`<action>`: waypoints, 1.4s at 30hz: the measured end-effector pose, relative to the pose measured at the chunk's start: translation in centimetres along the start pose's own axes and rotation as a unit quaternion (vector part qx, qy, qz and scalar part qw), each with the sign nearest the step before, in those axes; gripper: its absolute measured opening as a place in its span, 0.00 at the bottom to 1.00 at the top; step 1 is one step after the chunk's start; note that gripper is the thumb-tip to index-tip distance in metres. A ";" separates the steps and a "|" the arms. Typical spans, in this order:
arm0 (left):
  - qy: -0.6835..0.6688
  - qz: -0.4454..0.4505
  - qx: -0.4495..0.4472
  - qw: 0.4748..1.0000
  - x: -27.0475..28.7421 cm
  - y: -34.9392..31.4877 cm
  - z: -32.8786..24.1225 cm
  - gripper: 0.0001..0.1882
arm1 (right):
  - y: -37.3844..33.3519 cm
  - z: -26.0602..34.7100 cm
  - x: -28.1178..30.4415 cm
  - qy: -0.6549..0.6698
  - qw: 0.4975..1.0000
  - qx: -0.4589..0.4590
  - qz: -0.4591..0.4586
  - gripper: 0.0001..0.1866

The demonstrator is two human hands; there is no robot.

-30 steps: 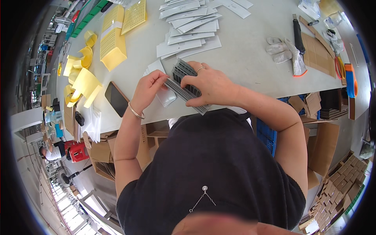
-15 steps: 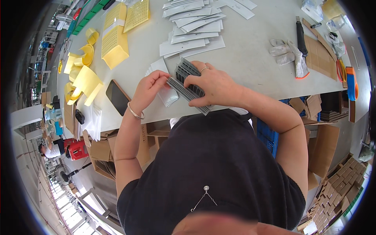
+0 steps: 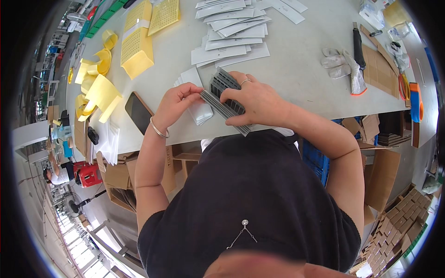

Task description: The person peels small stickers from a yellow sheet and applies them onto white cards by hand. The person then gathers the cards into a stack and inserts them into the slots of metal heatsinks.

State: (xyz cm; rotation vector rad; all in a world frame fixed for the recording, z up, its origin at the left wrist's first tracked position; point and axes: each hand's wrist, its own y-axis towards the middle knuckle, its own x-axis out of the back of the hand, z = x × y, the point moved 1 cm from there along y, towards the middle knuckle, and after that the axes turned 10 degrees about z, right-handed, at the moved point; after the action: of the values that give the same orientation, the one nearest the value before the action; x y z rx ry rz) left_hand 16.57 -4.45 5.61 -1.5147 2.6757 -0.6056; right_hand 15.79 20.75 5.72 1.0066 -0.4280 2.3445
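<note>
A stack of grey slotted strips point(image 3: 226, 110) is tilted at the near edge of the table, in front of my body. My right hand point(image 3: 259, 101) grips the stack from the right, its thumb and fingers spread around the strips. At the stack's upper left end, my left hand point(image 3: 178, 103) pinches a corner with thumb and forefinger. Beneath and beside that hand lie several flat white sleeves point(image 3: 200, 111). Farther off, a heap of white printed sleeves point(image 3: 234, 39) lies overlapped on the table.
A dark phone point(image 3: 139, 113) lies left of my hands, near yellow curled sheets point(image 3: 103, 95) and perforated yellow pads point(image 3: 137, 46). To the right are gloves point(image 3: 340, 65), a black-handled knife point(image 3: 357, 44), cardboard point(image 3: 380, 69) and an orange-blue tape dispenser point(image 3: 416, 102). Open cartons point(image 3: 382, 176) stand below the table.
Both hands stay on the grey strips with almost the same grip. The whole view has shifted slightly.
</note>
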 end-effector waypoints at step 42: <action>0.419 -0.120 -0.099 0.894 -2.1 -0.5 -0.9 0.09 | 0.0 0.4 0.2 -0.003 1.000 -0.011 0.007 0.24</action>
State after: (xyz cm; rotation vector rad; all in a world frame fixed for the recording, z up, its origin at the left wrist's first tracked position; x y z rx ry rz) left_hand 17.93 -2.59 6.22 -2.0189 3.2273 -1.2944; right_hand 15.89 20.63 6.12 1.0035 -0.4652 2.3450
